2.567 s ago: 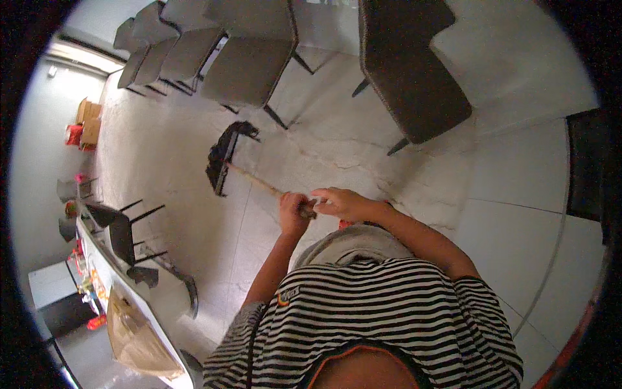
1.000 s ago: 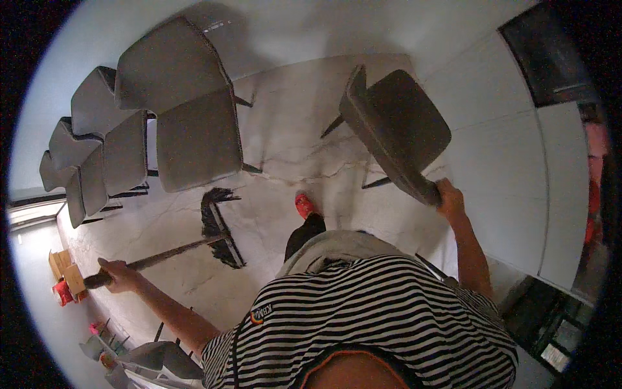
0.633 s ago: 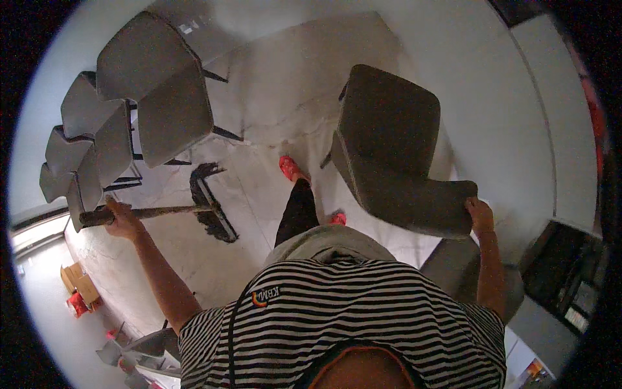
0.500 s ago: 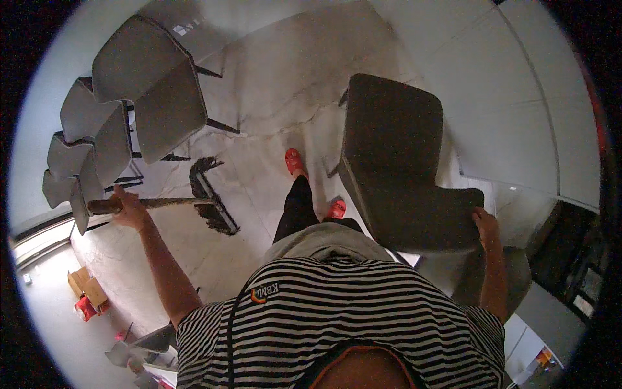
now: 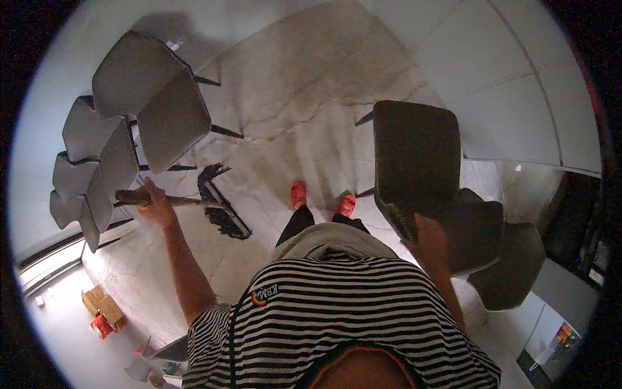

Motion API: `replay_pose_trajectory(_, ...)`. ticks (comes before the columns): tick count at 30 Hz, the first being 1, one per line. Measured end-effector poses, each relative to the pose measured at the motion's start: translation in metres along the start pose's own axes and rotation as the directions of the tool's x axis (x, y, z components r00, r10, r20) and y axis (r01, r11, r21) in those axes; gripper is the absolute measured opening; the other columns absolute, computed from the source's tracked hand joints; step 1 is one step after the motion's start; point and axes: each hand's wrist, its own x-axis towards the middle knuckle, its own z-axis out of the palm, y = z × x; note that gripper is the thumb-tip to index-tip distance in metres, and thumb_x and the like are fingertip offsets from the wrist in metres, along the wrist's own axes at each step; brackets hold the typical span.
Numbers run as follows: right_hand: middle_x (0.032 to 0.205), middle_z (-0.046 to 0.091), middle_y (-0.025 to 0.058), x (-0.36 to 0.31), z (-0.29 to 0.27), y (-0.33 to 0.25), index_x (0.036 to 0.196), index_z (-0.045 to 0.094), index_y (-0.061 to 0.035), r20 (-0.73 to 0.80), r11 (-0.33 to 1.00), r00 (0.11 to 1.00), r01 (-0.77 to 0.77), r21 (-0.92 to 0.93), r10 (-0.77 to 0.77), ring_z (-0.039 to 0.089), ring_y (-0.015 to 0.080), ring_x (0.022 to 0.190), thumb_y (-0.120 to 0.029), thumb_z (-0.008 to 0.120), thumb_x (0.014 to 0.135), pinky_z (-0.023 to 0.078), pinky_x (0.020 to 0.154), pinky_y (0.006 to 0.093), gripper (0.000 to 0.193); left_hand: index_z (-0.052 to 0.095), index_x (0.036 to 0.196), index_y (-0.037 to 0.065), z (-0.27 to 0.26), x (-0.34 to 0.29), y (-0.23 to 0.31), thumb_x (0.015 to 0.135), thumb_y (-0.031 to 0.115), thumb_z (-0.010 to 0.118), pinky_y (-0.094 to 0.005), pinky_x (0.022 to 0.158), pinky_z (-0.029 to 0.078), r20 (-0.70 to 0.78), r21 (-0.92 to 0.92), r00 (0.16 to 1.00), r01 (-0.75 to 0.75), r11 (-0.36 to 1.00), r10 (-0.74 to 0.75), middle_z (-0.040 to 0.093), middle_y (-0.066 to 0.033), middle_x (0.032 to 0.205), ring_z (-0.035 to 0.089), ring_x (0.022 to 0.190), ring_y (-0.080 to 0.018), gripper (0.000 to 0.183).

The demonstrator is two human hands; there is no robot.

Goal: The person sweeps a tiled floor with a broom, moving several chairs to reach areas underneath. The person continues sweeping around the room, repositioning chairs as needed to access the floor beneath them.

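My left hand [image 5: 157, 206] is wrapped round the wooden handle of a broom [image 5: 223, 206], near the handle's end. The broom's dark bristle head rests on the floor to my left. My right hand [image 5: 429, 241] is at the near edge of a dark grey upholstered chair [image 5: 416, 152] on my right. Blur smears its fingers, and I cannot tell whether they grip the chair or just pass in front of it. Another grey chair [image 5: 512, 266] stands partly behind that one.
Several grey chairs [image 5: 146, 97] stand in a row at the left. White cabinet fronts [image 5: 512, 123] rise at the far right. Marble-look floor tiles [image 5: 285, 129] lie around my red shoes [image 5: 297, 194]. Cardboard boxes [image 5: 103, 305] sit at the lower left.
My right hand has left the chair's far right edge and come inward to its near side. That chair now appears turned and shifted. My feet are now side by side; the left hand keeps the broom.
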Motion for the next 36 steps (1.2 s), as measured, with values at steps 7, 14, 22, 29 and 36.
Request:
replay_pose_trajectory(7, 0.112, 0.057, 0.0160, -0.008, 0.085, 0.001, 0.128, 0.043, -0.0053, 0.159, 0.958, 0.951, -0.241, -0.157, 0.265, 0.057, 0.0317, 0.100, -0.015, 0.074, 0.070, 0.047, 0.085, 0.0415, 0.067, 0.052, 0.067, 0.007, -0.003, 0.028, -0.035, 0.085, 0.021, 0.067, -0.0245, 0.050, 0.039, 0.040, -0.077, 0.979, 0.201, 0.977, -0.198, 0.051, -0.0010, 0.058, 0.047, 0.052, -0.0088, 0.027)
replay_pose_trajectory(14, 0.124, 0.051, 0.0163, -0.056, 0.085, 0.014, 0.128, 0.046, -0.0059, 0.363, 0.917, 0.843, -0.346, -0.199, 0.397, 0.049, 0.0317, 0.114, -0.016, 0.075, 0.068, 0.041, 0.095, 0.0387, 0.068, 0.051, 0.069, 0.008, 0.018, 0.013, -0.089, 0.084, 0.016, 0.066, -0.0265, 0.055, 0.039, 0.264, -0.121, 0.882, 0.431, 0.894, -0.390, 0.049, 0.0015, 0.063, 0.044, 0.057, -0.0098, 0.024)
replay_pose_trajectory(22, 0.132, 0.047, 0.0164, 0.082, -0.026, -0.068, 0.128, 0.048, -0.0050, 0.209, 0.943, 0.975, -0.142, 0.301, 0.080, 0.043, 0.0309, 0.123, -0.016, 0.076, 0.067, 0.034, 0.103, 0.0361, 0.068, 0.055, 0.105, 0.006, 0.023, -0.087, -0.237, 0.086, 0.017, 0.058, -0.0334, 0.085, 0.048, 0.855, 0.166, 0.442, 0.265, 0.950, -0.272, 0.061, -0.0058, 0.101, 0.056, 0.088, -0.0159, 0.022)
replay_pose_trajectory(29, 0.120, 0.056, 0.0119, 0.217, -0.162, -0.221, 0.121, 0.054, -0.0047, -0.265, 0.434, 0.799, 0.534, 0.725, -0.540, 0.054, 0.0225, 0.110, -0.024, 0.066, 0.081, 0.042, 0.093, 0.0358, 0.047, 0.057, 0.070, 0.008, 0.101, -0.126, -0.043, 0.066, 0.018, 0.071, -0.0404, 0.058, 0.047, 0.977, 0.121, 0.184, -0.047, 0.992, -0.111, 0.059, -0.0136, 0.065, 0.059, 0.064, -0.0345, 0.018)
replay_pose_trajectory(36, 0.091, 0.067, 0.0089, 0.235, -0.198, -0.119, 0.093, 0.068, -0.0073, 0.065, 0.354, 0.632, 0.343, 0.870, -0.772, 0.065, 0.0268, 0.084, -0.024, 0.066, 0.081, 0.051, 0.078, 0.0350, 0.020, 0.062, 0.082, 0.011, 0.212, -0.160, 0.027, 0.063, 0.019, 0.072, -0.0432, 0.062, 0.047, 0.988, 0.055, -0.141, -0.059, 0.997, -0.062, 0.061, -0.0112, 0.071, 0.060, 0.070, -0.0342, 0.023)
